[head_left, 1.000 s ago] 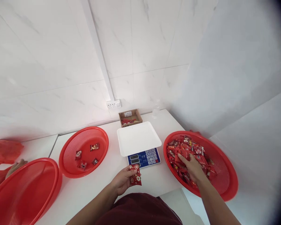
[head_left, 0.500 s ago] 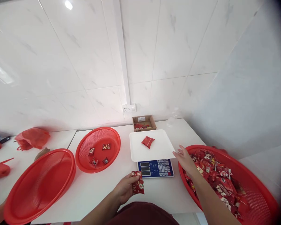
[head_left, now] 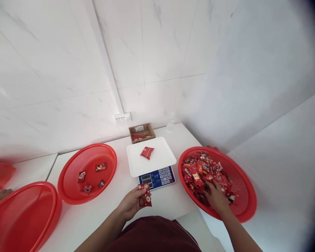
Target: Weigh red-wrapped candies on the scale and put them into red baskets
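Observation:
Pinched in my left hand is a small red packet with pale flower prints, held just in front of the scale. My right hand is down in the large red basket on the right, fingers apart among the heaped red snack packets. Some of its fingertips are hidden by the packets. A digital scale with blue keypad stands between my hands. On its white pan lies one plain red packet.
Left of the scale, a red basket holds several small packets. Another red basket is at the lower left, with a person's hand behind it. A cardboard box with red packets stands behind the scale, near a wall socket.
My right hand has moved from beside the scale pan into the packets in the right basket. The view has turned to the right. My left hand still holds its packet.

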`<state>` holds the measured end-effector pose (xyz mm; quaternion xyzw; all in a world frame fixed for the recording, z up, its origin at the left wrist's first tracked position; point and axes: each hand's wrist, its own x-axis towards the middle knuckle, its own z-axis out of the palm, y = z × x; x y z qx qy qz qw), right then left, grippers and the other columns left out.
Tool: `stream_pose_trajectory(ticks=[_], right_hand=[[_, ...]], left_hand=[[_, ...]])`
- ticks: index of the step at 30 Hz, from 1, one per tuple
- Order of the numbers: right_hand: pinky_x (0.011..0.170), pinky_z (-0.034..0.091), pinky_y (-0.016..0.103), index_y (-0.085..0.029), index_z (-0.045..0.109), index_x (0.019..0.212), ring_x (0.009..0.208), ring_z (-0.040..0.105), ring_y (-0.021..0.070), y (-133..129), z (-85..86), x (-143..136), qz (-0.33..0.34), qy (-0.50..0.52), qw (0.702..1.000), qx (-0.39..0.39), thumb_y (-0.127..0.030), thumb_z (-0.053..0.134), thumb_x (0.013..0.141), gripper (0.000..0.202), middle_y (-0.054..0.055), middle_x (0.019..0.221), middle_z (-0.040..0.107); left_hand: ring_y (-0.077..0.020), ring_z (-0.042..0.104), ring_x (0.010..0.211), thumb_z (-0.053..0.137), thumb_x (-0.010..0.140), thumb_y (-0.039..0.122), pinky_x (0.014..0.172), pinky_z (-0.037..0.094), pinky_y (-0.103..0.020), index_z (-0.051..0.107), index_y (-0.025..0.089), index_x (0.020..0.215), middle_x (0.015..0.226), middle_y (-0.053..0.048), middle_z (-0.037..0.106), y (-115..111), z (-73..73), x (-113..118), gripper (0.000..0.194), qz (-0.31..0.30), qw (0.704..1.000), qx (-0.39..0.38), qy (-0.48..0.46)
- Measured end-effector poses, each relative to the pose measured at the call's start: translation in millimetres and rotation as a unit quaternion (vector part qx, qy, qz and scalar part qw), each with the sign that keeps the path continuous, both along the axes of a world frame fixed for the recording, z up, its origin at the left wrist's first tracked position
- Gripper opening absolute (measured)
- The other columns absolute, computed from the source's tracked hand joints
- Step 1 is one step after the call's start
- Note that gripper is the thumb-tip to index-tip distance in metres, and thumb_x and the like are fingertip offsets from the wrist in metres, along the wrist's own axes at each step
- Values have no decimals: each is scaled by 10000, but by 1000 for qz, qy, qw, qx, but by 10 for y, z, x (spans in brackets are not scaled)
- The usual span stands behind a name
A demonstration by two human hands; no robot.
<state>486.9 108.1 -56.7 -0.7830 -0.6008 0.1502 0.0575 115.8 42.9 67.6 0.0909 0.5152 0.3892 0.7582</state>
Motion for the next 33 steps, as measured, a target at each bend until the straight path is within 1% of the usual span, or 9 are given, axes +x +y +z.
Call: stream_pose_trajectory(ticks=[4, 8, 10, 13, 16, 19, 22, 26, 33], right_hand=[[832, 494, 364, -186, 653, 1001, 951, 648, 234, 34, 67, 135, -48, 101, 994, -6, -270, 410, 784, 336, 114, 1053, 682], [709, 511, 377, -213, 651, 943, 740, 657, 230, 70, 156, 187, -116, 176, 977, 34, -353, 435, 785, 303, 62, 793, 704], [749, 508, 398, -201, 643, 959, 798, 652, 241, 122, 211, 86, -117, 172, 973, 96, -365, 407, 798, 329, 79, 854, 705], [925, 450, 424, -176, 630, 1063, 1053, 585, 251, 241, 267, -217, -8, 143, 977, 157, -355, 388, 823, 385, 127, 1110, 659], [1045, 326, 525, -244, 555, 1248, 1304, 393, 285, 333, 261, -530, 104, 77, 988, 83, -359, 459, 820, 453, 107, 1406, 475], [1051, 263, 604, -304, 479, 1326, 1369, 295, 310, 374, 216, -632, 126, 20, 992, 7, -298, 490, 813, 513, 63, 1515, 332], [994, 378, 475, -277, 575, 1217, 1219, 480, 264, 409, 178, -465, 102, 64, 992, 41, -241, 432, 827, 417, 63, 1429, 452], [858, 466, 354, -203, 662, 964, 993, 596, 219, 445, 179, -4, -8, 146, 984, 98, -294, 387, 826, 321, 100, 1120, 645], [813, 475, 385, -168, 603, 1099, 952, 613, 257, 331, 344, 541, -136, 142, 973, 123, -442, 405, 804, 448, 131, 1079, 669]], left_hand=[[-116, 622, 637, 652, 811, 228, 644, 478, -261, 540, 162, 954, 789, -25, 664, 1, -59, 54, 193, -12, 1000, 1, -9], [-115, 623, 630, 658, 807, 225, 638, 475, -255, 540, 166, 955, 776, -21, 664, -33, -104, 60, 198, -11, 1000, -5, -16], [-119, 628, 633, 668, 800, 232, 639, 476, -256, 542, 165, 946, 778, -24, 667, -45, -100, 60, 204, -14, 1000, -8, -15], [-122, 632, 637, 673, 797, 236, 646, 477, -258, 545, 164, 938, 779, -26, 670, -48, -76, 61, 203, -17, 1000, -7, -12], [-125, 635, 644, 675, 796, 235, 654, 481, -263, 547, 167, 935, 782, -26, 671, -40, -52, 64, 201, -17, 1000, -1, -7], [-128, 637, 653, 671, 799, 232, 657, 484, -265, 551, 165, 932, 789, -30, 672, -37, -28, 67, 191, -19, 1000, 1, 0], [-127, 637, 660, 654, 814, 226, 658, 484, -262, 553, 163, 940, 795, -36, 673, -46, 2, 65, 173, -16, 1000, -3, 6], [-122, 631, 648, 620, 838, 214, 653, 482, -261, 552, 162, 950, 789, -32, 669, -74, 27, 52, 141, -5, 1000, -12, 14], [-111, 624, 629, 651, 813, 225, 634, 470, -244, 543, 168, 941, 768, -13, 659, -76, -23, 39, 177, 3, 1000, -17, 6]])
